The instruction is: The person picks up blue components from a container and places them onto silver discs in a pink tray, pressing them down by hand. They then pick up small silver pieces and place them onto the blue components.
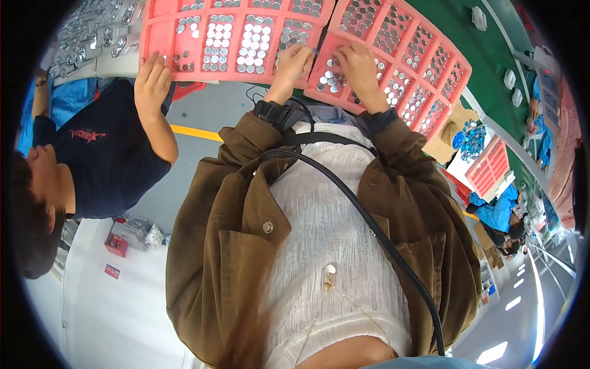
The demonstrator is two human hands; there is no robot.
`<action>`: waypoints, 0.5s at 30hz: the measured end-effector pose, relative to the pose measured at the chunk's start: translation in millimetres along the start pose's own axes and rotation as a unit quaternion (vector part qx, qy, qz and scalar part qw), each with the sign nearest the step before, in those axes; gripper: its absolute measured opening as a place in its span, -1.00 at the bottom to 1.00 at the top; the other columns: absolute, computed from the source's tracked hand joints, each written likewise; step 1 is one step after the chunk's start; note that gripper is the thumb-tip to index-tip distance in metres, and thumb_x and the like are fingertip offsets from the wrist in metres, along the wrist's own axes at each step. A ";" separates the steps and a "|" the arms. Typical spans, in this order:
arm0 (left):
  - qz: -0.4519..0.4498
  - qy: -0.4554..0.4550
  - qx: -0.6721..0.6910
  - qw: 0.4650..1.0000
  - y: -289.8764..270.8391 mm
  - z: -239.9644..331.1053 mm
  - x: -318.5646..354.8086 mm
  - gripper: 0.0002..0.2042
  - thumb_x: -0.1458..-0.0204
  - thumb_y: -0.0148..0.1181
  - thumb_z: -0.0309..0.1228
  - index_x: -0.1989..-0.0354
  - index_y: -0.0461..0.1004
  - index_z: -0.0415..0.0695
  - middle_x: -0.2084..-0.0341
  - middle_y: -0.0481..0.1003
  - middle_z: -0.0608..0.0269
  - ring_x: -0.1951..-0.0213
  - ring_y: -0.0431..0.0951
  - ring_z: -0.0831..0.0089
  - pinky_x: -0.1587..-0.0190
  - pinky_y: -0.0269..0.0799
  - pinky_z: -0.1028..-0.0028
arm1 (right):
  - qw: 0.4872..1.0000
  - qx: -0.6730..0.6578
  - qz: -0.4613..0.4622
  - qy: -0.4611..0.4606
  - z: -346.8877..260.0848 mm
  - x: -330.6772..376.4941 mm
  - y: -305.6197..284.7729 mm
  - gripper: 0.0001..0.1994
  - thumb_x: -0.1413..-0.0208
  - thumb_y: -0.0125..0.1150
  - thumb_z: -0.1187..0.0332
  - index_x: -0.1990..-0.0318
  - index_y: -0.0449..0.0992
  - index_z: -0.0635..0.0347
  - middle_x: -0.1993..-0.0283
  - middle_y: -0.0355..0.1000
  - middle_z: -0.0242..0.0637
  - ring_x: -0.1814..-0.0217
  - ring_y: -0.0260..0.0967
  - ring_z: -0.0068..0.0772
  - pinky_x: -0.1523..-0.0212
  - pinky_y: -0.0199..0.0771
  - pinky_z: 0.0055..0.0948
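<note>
Brown jacket [212, 246] and white top [338, 203] fill the lower middle. At upper centre, the left hand [297, 63] is curled at the right end of one pink tray [230, 77]; the right hand [356, 66] is bent, fingers bunched, over the neighbouring tray [329, 97], where silver discs [330, 80] lie in compartments. Whether either hand grips a disc, I cannot tell. Upper left, a co-worker's hand [152, 83] rests at the first tray's corner.
</note>
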State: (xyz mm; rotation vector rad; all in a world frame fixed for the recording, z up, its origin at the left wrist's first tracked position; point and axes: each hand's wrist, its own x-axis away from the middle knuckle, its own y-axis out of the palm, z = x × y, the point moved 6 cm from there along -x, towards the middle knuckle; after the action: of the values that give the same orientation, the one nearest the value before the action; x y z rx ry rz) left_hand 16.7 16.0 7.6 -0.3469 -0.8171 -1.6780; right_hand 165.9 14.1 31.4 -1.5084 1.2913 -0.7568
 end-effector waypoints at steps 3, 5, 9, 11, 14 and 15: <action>-0.028 -0.005 -0.022 0.999 5.2 -1.0 -0.3 -0.82 -0.01 -0.06 -0.37 0.55 0.33 -0.17 0.78 0.21 0.48 0.73 0.11 0.74 0.70 -0.07 0.67 | 0.997 0.048 -0.007 -0.055 -15.5 1.5 -15.9 -0.81 0.08 0.13 0.40 0.27 0.48 0.23 0.33 0.43 -0.32 0.44 0.37 -0.35 0.40 0.36 -0.39; -0.045 -0.007 -0.032 0.998 11.2 -1.6 -0.3 -0.82 -0.02 -0.07 -0.37 0.54 0.34 -0.18 0.77 0.22 0.48 0.72 0.12 0.74 0.69 -0.06 0.68 | 0.923 -0.337 -0.058 0.176 -10.7 2.2 -14.5 -0.81 0.03 0.11 0.40 0.24 0.47 0.26 0.28 0.43 -0.33 0.38 0.38 -0.47 0.37 0.37 -0.48; -0.103 -0.003 -0.067 0.992 26.2 3.4 3.6 -0.77 -0.10 -0.13 -0.28 0.33 0.37 -0.18 0.74 0.22 0.47 0.73 0.07 0.73 0.69 -0.11 0.67 | 0.796 -0.522 -0.069 0.297 -8.6 9.2 -12.9 -0.79 -0.01 0.10 0.36 0.25 0.47 0.31 0.33 0.45 -0.29 0.39 0.40 -0.58 0.38 0.40 -0.59; -0.116 -0.022 -0.035 0.992 28.3 10.8 11.1 -0.71 -0.13 -0.18 -0.21 0.27 0.38 -0.18 0.68 0.28 0.43 0.66 0.14 0.71 0.62 -0.02 0.66 | 0.787 -0.533 -0.068 0.304 -9.9 9.0 -13.8 -0.78 -0.02 0.11 0.34 0.26 0.47 0.32 0.37 0.45 -0.27 0.41 0.40 -0.61 0.40 0.41 -0.62; -0.100 -0.028 0.005 0.995 27.2 14.6 15.7 -0.65 -0.14 -0.22 -0.15 0.23 0.38 -0.18 0.61 0.34 0.41 0.58 0.20 0.69 0.53 0.07 0.65 | 0.836 -0.465 -0.022 0.291 -5.2 5.3 -25.8 -0.80 -0.02 0.08 0.46 0.19 0.45 0.31 0.32 0.45 -0.33 0.35 0.37 -0.57 0.35 0.36 -0.61; -0.079 -0.025 0.030 0.996 26.0 15.3 16.3 -0.63 -0.14 -0.23 -0.12 0.21 0.38 -0.18 0.57 0.37 0.40 0.54 0.23 0.68 0.46 0.11 0.64 | 0.836 -0.467 -0.023 0.288 -8.4 4.2 -26.1 -0.80 -0.02 0.08 0.46 0.19 0.45 0.31 0.32 0.45 -0.33 0.35 0.37 -0.57 0.35 0.36 -0.61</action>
State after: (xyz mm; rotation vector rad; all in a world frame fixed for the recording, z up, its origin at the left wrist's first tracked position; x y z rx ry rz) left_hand 33.7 12.4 37.2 -0.2899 -0.9501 -1.7943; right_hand 168.6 6.8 58.0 -2.1579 2.3092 -0.6539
